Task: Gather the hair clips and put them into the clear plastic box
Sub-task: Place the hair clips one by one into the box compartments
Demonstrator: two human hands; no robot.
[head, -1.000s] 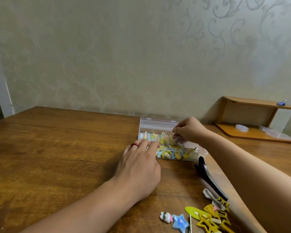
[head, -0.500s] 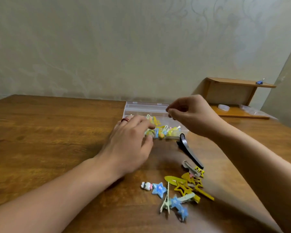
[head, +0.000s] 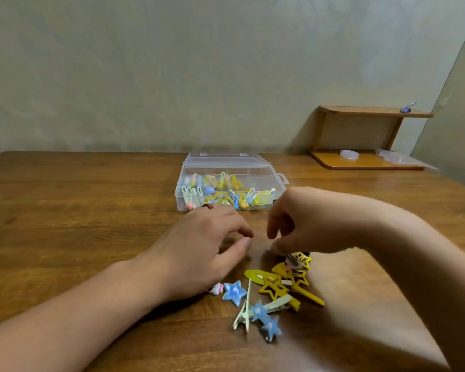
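Clear plastic box point(head: 230, 181): lid open, on desk point(head: 78, 224) at 12 o'clock, many small clips inside. Loose hair clips point(head: 274, 288) (yellow stars, blue stars): heaped at 5 o'clock. Right hand point(head: 304, 221): fingers curled, pinching a clip at the heap's far edge. Left hand point(head: 207, 245): fingers loosely curled, holding nothing, beside the heap.

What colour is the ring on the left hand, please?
Red; the ring shows best in the head view.

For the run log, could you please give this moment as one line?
phase: gathering | right hand: pinching clip from pile | left hand: empty, near pile | clear plastic box: open, partly filled
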